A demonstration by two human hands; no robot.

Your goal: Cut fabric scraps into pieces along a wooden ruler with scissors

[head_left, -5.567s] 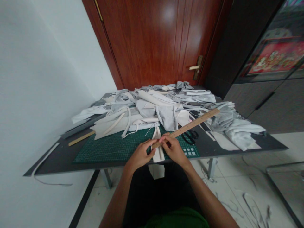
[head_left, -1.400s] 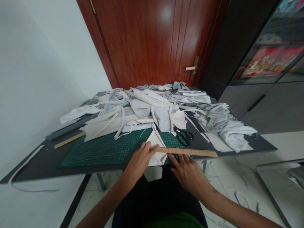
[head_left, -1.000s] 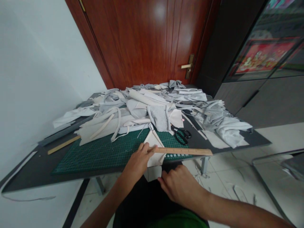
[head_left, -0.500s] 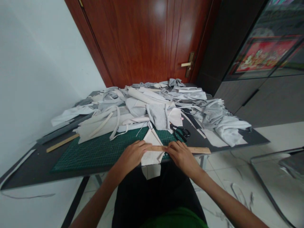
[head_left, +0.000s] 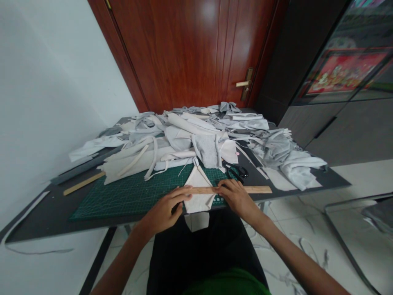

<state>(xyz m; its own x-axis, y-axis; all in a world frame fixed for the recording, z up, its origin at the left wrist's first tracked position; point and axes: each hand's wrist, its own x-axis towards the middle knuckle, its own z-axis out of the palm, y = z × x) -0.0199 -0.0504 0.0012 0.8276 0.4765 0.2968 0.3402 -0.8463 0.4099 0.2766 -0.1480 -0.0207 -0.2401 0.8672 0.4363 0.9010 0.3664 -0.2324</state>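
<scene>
**Dark table top (head_left: 39, 221) by a red-brown wooden door (head_left: 184, 53): wooden ruler (head_left: 245, 189) laid across pale cloth piece (head_left: 199, 196)**

Head view. A green cutting mat (head_left: 123, 200) covers the near part of the table. A heap of white and grey fabric offcuts (head_left: 184, 139) fills the far side, at 12 o'clock from the hands. Black-handled scissors (head_left: 238, 172) lie at about 1 o'clock, partly on the mat, and a wooden strip (head_left: 84, 183) lies at 9 o'clock.

The cloth piece sits on the mat's near edge, tapering to a point at 12 o'clock. Below the table edge a pale flap (head_left: 196, 221) shows; whether it belongs to the same piece cannot be told.

The left hand (head_left: 162, 211) lies with fingers extended over the cloth, reaching the ruler's near end, with no closed grip. The right hand (head_left: 236, 198) rests open on the ruler, pressing down.

Step in hand, as judged: positioning the ruler across the cloth. Any next move calls for steady pressure, as nothing else pins the ruler.
</scene>
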